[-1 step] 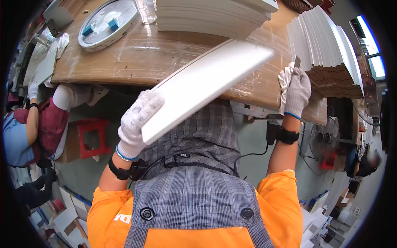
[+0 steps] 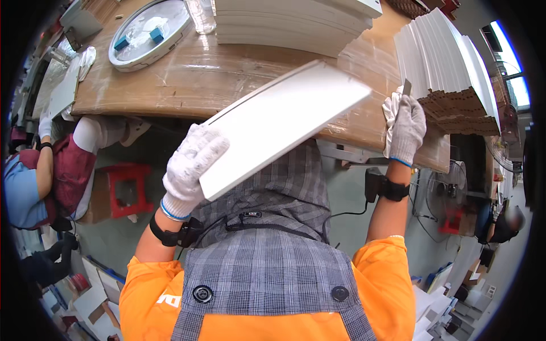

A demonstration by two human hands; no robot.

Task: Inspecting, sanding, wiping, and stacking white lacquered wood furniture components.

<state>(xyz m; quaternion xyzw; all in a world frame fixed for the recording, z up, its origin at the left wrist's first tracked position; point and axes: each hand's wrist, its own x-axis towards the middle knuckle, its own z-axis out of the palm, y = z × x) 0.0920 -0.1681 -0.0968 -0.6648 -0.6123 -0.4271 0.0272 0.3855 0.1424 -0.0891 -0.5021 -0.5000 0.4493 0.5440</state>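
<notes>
My left hand, in a white knitted glove, grips the near left end of a long white panel. The panel is held at a slant over my lap and the table's front edge, its far end pointing up to the right. At the table's right front, my gloved right hand is closed round a thin, flat grey blade that sticks up past the fingers. A crumpled white cloth lies against the left side of that hand; whether the fingers hold it too I cannot tell.
On the film-covered table stand a stack of white panels, another stack at right, a clear glass and a round tray with blue blocks. A co-worker sits at left near a red stool.
The white panel has shifted slightly, its far end dropping a little towards me. My left hand has moved slightly right; my right hand, still with the blade, has barely moved.
</notes>
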